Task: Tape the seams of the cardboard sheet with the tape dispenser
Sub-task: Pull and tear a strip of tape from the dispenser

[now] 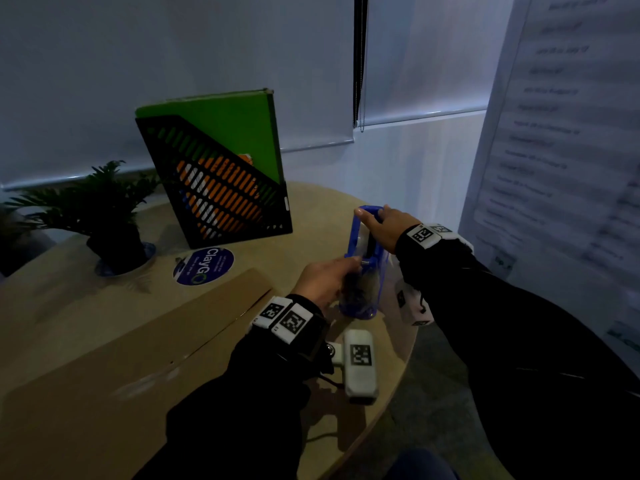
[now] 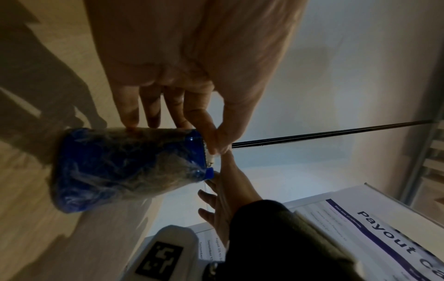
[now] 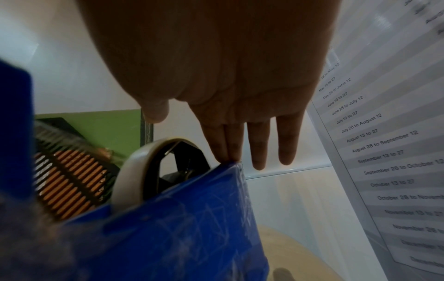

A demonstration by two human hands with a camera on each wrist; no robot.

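Note:
A blue tape dispenser (image 1: pixel 363 261) stands upright above the table's right side, held between my two hands. My left hand (image 1: pixel 349 265) holds its lower, plastic-wrapped handle (image 2: pixel 125 167). In the left wrist view the thumb and forefinger (image 2: pixel 211 136) pinch at the toothed white edge. My right hand (image 1: pixel 372 211) sits on the dispenser's top. Its straight fingertips (image 3: pixel 230 154) touch the blue side plate (image 3: pixel 180 218), and the thumb stands apart. A white tape roll (image 3: pixel 132 171) sits inside the frame. The brown cardboard sheet (image 1: pixel 121 341) lies flat at the lower left, with a seam line running across it.
A black slotted file holder (image 1: pixel 221 199) with a green folder stands at the table's back. A potted plant (image 1: pixel 110 216) and a round blue sticker (image 1: pixel 204 265) lie left of it. A printed board (image 1: pixel 561 168) stands close on the right. The table's curved edge (image 1: pixel 391 393) runs below the hands.

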